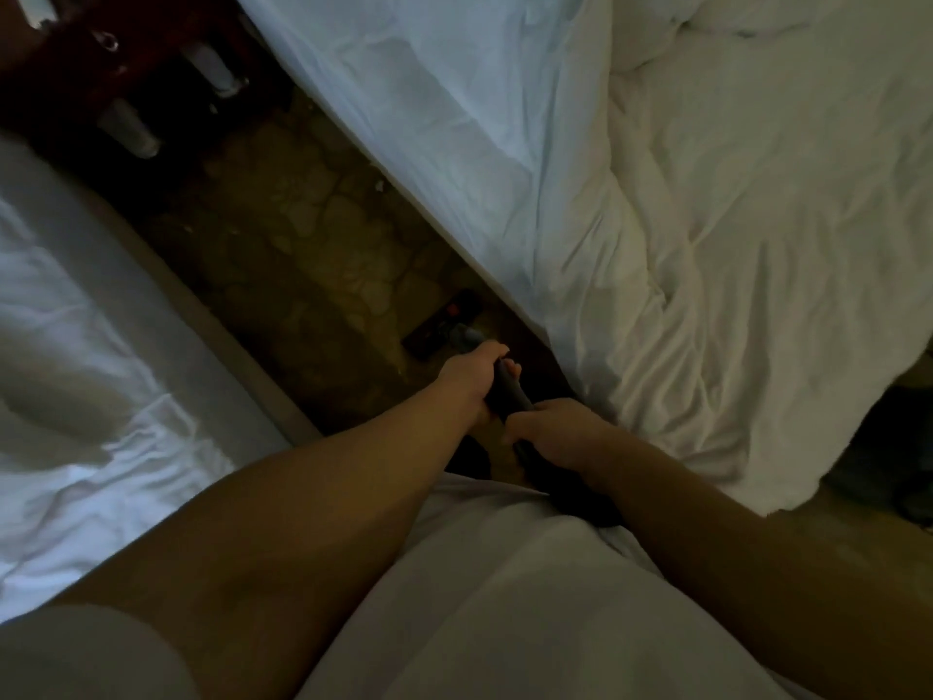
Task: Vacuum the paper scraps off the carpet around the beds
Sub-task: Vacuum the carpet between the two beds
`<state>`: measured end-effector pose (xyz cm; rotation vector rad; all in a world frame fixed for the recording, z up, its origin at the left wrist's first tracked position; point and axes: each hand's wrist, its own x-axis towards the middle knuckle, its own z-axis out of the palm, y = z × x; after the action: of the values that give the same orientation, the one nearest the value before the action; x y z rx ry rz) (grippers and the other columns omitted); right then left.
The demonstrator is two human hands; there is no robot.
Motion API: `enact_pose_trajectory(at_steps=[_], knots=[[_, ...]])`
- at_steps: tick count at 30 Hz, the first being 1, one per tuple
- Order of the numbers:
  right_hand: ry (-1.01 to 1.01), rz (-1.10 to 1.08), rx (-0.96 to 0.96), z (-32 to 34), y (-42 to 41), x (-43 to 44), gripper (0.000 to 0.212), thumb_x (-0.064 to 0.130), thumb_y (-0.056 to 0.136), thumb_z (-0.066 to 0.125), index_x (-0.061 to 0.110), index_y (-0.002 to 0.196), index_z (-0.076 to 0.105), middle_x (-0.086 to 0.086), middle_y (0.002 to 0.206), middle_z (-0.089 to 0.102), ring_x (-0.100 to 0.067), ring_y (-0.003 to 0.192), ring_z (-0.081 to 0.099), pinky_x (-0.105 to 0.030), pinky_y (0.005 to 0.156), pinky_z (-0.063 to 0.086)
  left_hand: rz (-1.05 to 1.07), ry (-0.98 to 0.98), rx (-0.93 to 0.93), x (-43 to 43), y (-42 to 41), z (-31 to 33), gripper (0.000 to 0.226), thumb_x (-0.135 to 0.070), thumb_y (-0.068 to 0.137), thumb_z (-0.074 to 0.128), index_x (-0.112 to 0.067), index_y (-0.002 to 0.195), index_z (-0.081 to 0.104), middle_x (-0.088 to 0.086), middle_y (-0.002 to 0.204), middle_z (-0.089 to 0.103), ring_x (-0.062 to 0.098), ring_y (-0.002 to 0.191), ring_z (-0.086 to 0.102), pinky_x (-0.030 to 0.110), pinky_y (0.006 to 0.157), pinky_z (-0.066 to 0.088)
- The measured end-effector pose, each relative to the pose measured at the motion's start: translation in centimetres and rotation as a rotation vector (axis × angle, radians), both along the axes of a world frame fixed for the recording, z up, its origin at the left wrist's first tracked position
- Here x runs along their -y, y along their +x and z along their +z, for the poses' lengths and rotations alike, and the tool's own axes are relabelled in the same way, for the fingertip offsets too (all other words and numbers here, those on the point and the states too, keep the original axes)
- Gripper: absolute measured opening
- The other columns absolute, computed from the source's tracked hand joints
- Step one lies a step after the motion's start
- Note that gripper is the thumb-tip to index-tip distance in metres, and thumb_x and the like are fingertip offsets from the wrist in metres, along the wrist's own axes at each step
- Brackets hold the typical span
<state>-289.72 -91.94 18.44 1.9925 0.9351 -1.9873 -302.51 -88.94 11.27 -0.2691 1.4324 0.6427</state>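
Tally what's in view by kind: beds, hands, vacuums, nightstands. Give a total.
Beds: 2 (left bed, right bed)
Hands: 2 (left hand, right hand)
Vacuum: 1
Nightstand: 1
Total: 6

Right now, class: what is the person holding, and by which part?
The vacuum wand, along its dark shaft: the left hand grips it nearer the floor head, the right hand just behind, closer to the body.

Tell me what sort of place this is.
Probably a twin hotel room: a left bed and right bed in white linen, patterned carpet between them, a dark nightstand at their head. The left hand and right hand grip a vacuum wand.
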Motion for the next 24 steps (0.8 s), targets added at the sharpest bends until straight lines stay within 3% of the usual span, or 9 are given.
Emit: enact_pose_trajectory(at_steps=[3, 8, 11, 13, 14, 18, 22, 24], knots=[[-0.008, -0.036, 0.021, 0.3, -2.2, -2.2, 0.015, 0.015, 0.088, 0.073, 0.000, 0.091, 0.074, -0.010, 0.064, 0.072, -0.021, 0.048, 0.068, -0.026, 0.046, 0.053, -0.057, -0.016, -0.008, -2.4, -2.1, 0.0, 0.014, -0.018, 0.096, 0.065, -0.006, 0.095, 0.058, 0.005, 0.067, 0.060, 0.018, 0.066, 0.059, 0.037, 0.068, 0.053], [-0.047, -0.051, 0.013, 0.8, -4.1, -4.0, 0.017, 0.016, 0.087, 0.073, 0.000, 0.092, 0.075, -0.013, 0.071, 0.074, -0.023, 0.056, 0.070, -0.029, 0.054, 0.057, -0.115, -0.035, -0.003, -4.2, -3.7, 0.4, 0.019, -0.024, 0.096, 0.064, -0.008, 0.087, 0.058, 0.003, 0.059, 0.060, 0.018, 0.064, 0.057, 0.036, 0.066, 0.052], [-0.012, -0.007, 0.010, 0.5, -4.6, -2.6, 0.018, 0.017, 0.083, 0.075, 0.001, 0.089, 0.075, -0.014, 0.072, 0.076, -0.026, 0.059, 0.073, -0.034, 0.059, 0.061, -0.083, -0.058, -0.019, -3.0, -4.3, 0.4, 0.017, -0.022, 0.094, 0.065, -0.008, 0.099, 0.059, 0.004, 0.066, 0.060, 0.016, 0.061, 0.058, 0.033, 0.059, 0.052], [-0.001, 0.021, 0.006, 0.4, -4.7, -0.9, 0.020, 0.019, 0.080, 0.076, 0.001, 0.090, 0.076, -0.018, 0.080, 0.078, -0.031, 0.069, 0.075, -0.045, 0.072, 0.066, -0.048, -0.061, -0.015, -1.3, -4.4, 0.1, 0.022, -0.021, 0.092, 0.067, -0.008, 0.107, 0.058, 0.005, 0.063, 0.061, 0.016, 0.057, 0.060, 0.032, 0.059, 0.053], [0.002, 0.035, 0.004, 0.5, -4.5, -0.2, 0.019, 0.019, 0.081, 0.076, 0.003, 0.089, 0.076, -0.018, 0.083, 0.078, -0.030, 0.071, 0.075, -0.045, 0.076, 0.066, -0.041, -0.061, -0.010, -0.4, -4.4, 0.1, 0.023, -0.020, 0.092, 0.068, -0.008, 0.109, 0.058, 0.005, 0.062, 0.061, 0.016, 0.056, 0.060, 0.033, 0.060, 0.053], [-0.012, 0.130, -0.014, 0.8, -3.3, 1.0, 0.013, 0.021, 0.085, 0.075, 0.008, 0.087, 0.075, -0.006, 0.071, 0.074, -0.019, 0.060, 0.069, -0.028, 0.059, 0.057, 0.014, -0.061, -0.024, 2.0, -3.7, 0.6, 0.016, -0.019, 0.093, 0.065, -0.007, 0.099, 0.057, 0.005, 0.063, 0.060, 0.017, 0.060, 0.058, 0.036, 0.070, 0.053], [-0.084, 0.205, -0.057, -0.8, -3.3, 2.9, 0.022, 0.023, 0.084, 0.075, 0.005, 0.096, 0.074, -0.011, 0.081, 0.079, -0.030, 0.080, 0.078, -0.042, 0.083, 0.065, 0.054, -0.101, -0.111, 5.1, -3.9, 0.2, 0.016, -0.020, 0.096, 0.064, -0.006, 0.095, 0.057, 0.006, 0.066, 0.059, 0.019, 0.061, 0.058, 0.038, 0.069, 0.054], [-0.089, 0.245, -0.069, -1.8, -2.8, 4.3, 0.023, 0.023, 0.085, 0.074, 0.003, 0.097, 0.074, -0.012, 0.081, 0.079, -0.030, 0.077, 0.078, -0.041, 0.079, 0.066, 0.102, -0.104, -0.146, 7.1, -3.3, -0.3, 0.015, -0.021, 0.096, 0.064, -0.007, 0.098, 0.058, 0.006, 0.069, 0.060, 0.019, 0.061, 0.059, 0.036, 0.065, 0.055]])
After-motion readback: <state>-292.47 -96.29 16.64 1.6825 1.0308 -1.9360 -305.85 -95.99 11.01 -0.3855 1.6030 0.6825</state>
